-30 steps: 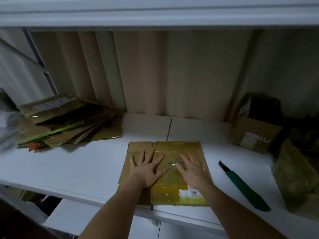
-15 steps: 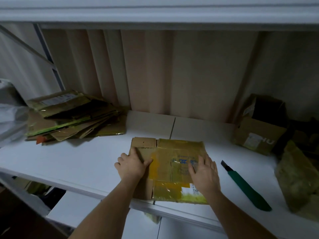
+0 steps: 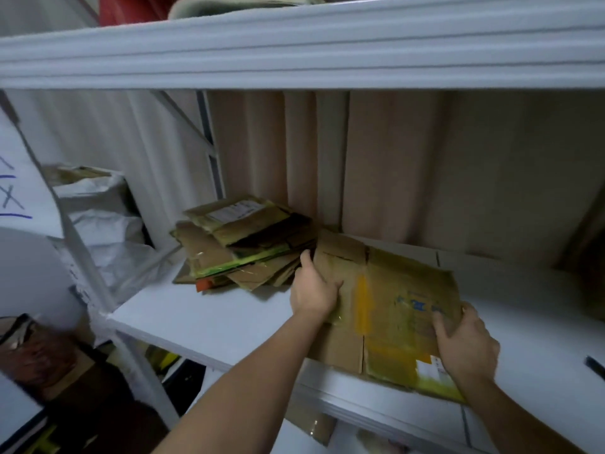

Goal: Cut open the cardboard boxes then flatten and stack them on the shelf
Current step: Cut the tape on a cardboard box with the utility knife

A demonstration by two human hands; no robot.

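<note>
Gripping the flattened cardboard box [image 3: 393, 309] at both sides: left hand [image 3: 314, 290] curled over its left edge, thumb lying on the top face, remaining fingers [image 3: 306, 260] wrapping round the edge; right hand [image 3: 465, 342] clasping the right edge, fingers [image 3: 440, 326] spread and bent onto the printed, taped face. Lying flat on the white shelf [image 3: 212, 316], near edge overhanging the front lip, far left corner just beside the stack of flattened boxes [image 3: 242, 244]. Showing at the far right edge of the shelf, a dark sliver of the knife [image 3: 595, 366], well apart from both hands.
</note>
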